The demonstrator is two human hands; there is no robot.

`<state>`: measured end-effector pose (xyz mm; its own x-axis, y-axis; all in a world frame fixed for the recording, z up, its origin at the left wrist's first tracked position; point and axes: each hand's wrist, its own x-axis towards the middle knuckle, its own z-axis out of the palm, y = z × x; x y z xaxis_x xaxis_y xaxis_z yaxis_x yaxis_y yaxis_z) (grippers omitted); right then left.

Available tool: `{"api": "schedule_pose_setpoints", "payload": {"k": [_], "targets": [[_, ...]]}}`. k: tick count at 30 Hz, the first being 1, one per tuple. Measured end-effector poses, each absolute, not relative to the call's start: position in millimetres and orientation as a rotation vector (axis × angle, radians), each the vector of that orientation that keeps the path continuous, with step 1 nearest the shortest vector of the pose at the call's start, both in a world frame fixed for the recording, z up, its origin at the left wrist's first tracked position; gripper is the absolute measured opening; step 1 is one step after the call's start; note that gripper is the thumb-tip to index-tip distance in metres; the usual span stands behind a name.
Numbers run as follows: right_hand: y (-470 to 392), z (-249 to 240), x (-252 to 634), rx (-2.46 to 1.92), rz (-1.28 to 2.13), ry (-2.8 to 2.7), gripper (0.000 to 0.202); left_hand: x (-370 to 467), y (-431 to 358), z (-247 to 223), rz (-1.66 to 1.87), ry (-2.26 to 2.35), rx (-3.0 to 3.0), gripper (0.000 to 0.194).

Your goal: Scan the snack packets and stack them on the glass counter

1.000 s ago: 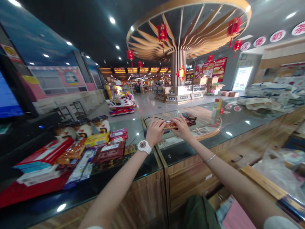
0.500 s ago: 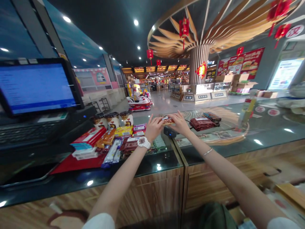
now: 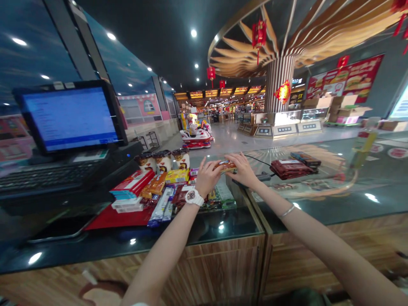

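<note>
Between both hands, above the glass counter, is a small brown-and-orange snack packet [image 3: 227, 166]. My left hand [image 3: 208, 177], wearing a white watch, pinches its left end. The other end is held by the fingers of my right hand [image 3: 242, 171]. Just left of my left hand lie a yellow box [image 3: 177, 175], orange packets [image 3: 154, 185], blue-and-white packets [image 3: 162, 205] and brown packets [image 3: 179, 197]. A stack of dark brown packets [image 3: 290, 168] rests to the right of my right hand. A black device with a cable [image 3: 262, 176] sits partly behind my right hand.
On the left stand a monitor [image 3: 70, 117] and a keyboard [image 3: 51, 176]. Lidded cups [image 3: 163, 160] and a red-and-white box stack [image 3: 132, 185] are on the counter. A dark tablet-like slab [image 3: 63, 228] lies near the front edge. A bottle [image 3: 363, 144] stands at right.
The view has turned slightly left, so the counter items appear farther right. Both hands still hold the snack packet, which is tilted a little differently.
</note>
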<state>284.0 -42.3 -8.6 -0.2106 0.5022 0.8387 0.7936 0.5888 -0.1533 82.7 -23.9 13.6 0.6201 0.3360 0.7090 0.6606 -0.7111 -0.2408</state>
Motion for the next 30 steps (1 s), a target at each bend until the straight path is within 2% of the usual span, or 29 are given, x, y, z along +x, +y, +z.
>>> {"api": "schedule_pose_setpoints", "payload": {"k": [4, 13, 19, 30], "targets": [[-36, -14, 293, -1.045, -0.137, -1.632, 0.076, 83, -24, 12, -0.894, -0.761, -2.351, 0.027], [-26, -21, 297, -0.858, 0.665, -1.306, 0.050, 81, -24, 9, -0.967, -0.776, -2.324, 0.035], [-37, -11, 292, -0.802, 0.742, -1.250, 0.045, 81, -25, 9, -0.911, -0.690, -2.267, 0.053], [-40, -8, 297, -0.854, 0.749, -1.145, 0.044, 80, -17, 3, -0.916, -0.631, -2.289, 0.051]]}}
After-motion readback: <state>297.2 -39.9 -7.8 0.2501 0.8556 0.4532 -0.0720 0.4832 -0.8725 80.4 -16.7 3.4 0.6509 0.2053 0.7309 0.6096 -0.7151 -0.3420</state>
